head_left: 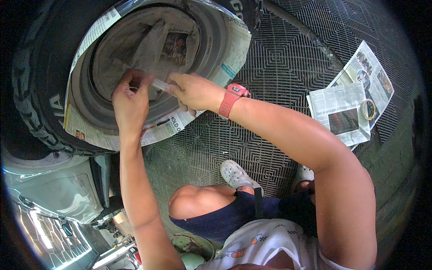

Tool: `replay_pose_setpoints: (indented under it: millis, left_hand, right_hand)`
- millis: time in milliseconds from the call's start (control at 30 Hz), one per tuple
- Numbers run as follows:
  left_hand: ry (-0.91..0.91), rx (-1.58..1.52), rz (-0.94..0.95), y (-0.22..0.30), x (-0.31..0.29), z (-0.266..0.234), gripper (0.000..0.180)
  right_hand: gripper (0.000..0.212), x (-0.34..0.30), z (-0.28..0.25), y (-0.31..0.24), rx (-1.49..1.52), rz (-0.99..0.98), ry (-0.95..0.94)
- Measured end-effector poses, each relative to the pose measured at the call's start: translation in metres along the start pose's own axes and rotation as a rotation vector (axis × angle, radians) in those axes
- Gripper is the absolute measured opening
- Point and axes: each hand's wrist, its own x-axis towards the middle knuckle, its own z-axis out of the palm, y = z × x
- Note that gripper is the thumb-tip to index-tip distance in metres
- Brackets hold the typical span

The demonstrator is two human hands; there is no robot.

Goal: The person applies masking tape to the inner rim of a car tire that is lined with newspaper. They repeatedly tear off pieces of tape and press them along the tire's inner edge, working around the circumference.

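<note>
Your left hand (130, 105) presses its fingers closed against the newspaper (148, 45) that covers the wheel's centre, pinching one end of a strip of clear tape (159, 84). Your right hand (195, 92) grips the strip's other end just beside it, so the tape spans the short gap between your hands. Around them the grey rim (216, 36) shows, ringed by more paper and the black tyre (36, 90). To the right of your right hand the ribbed floor mat (279, 63) lies open; farther off lie loose newspaper sheets (346, 108) with a tape roll (369, 109) on them.
</note>
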Motion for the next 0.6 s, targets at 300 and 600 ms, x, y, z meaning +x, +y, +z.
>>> replay_pose_setpoints:
  millis: [300,600]
  left_hand:
    - [0.334,0.369,0.425,-0.010,0.036,0.012,0.011]
    - [0.268,0.581,0.535,0.008,0.089,0.031,0.025]
  right_hand:
    - [0.064,0.019,0.017,0.016,0.000,-0.019,0.759]
    - [0.035,0.088,0.008,0.031,0.264,0.089,0.920]
